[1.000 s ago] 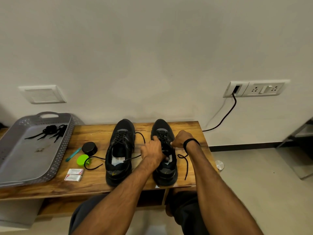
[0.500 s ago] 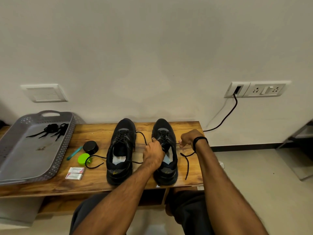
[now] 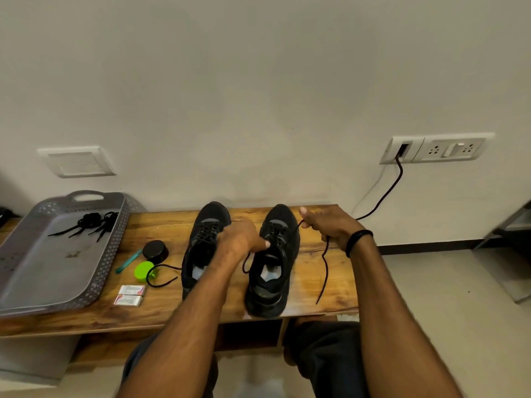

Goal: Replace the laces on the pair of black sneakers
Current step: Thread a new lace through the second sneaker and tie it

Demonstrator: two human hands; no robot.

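you're well into the job, by the look of it. the old laces [image 3: 94, 221] lie bundled in the grey tray [image 3: 113, 248] at the left end of the bench [image 3: 304, 282], so the stripping part seems done. both black sneakers stand side by side at the middle of the bench, toes toward its back edge by the wall.

the left sneaker [image 3: 204, 242] shows a lace crossed up its eyelets. a loose end [image 3: 148, 278] curls out over the bench top toward the left end, and it isn't tied as far as you can see.

the right sneaker [image 3: 273, 271] is the one in hand. its lace [image 3: 324, 271] is crossed through the eyelets. your right hand [image 3: 330, 225], over the back right part of the bench, is closed in a fist round one strand and draws it out sideways. the tail of that strand hangs down across the bench top to near the front edge. your left hand [image 3: 241, 238] sits over the tongue with fingers curled. most of them are hidden, but a loop of the other strand drops from under it, so it seems to be pinching that side.

what's left, judging from this: snug the crossings on the right sneaker, check for any missed top eyelet (too dark to tell here), then tie both pairs of ends.
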